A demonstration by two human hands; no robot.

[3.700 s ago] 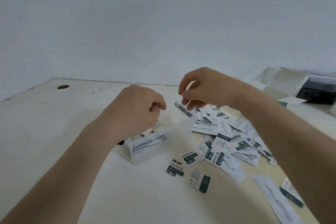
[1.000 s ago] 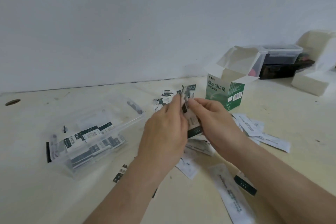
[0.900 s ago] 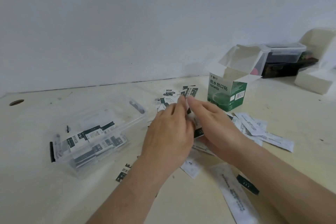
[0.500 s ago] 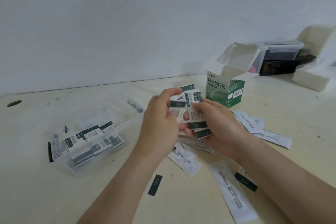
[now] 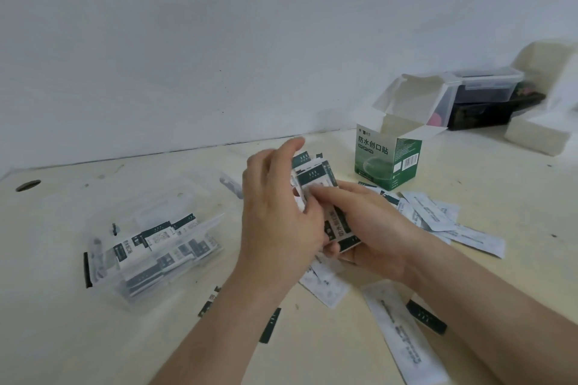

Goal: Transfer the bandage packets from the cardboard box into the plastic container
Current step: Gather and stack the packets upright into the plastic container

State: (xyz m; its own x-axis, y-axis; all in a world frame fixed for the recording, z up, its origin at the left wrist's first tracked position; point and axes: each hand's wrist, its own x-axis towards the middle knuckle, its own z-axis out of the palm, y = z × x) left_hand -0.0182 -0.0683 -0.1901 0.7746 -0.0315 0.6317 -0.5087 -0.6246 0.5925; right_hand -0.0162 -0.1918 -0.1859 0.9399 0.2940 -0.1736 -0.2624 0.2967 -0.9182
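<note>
The left hand [image 5: 278, 222] and right hand [image 5: 372, 237] grip a stack of white-and-green paper bandage packets [image 5: 314, 176] between them (fingers slightly blurred); the open green cardboard box [image 5: 387, 162] stands just behind; the clear plastic container [image 5: 150, 259], part-filled with packets, sits left on the pale wooden table [image 5: 500, 197].

Mid-table the left hand [image 5: 275, 228] and right hand [image 5: 372, 237], both gripping a packet stack [image 5: 314, 176], are blocking passage; loose packets [image 5: 431, 216] are littering the table [image 5: 62, 337] from there right to the box [image 5: 386, 162], while a bare strip is lying open leftward to the container [image 5: 175, 275], its top standing open.
</note>
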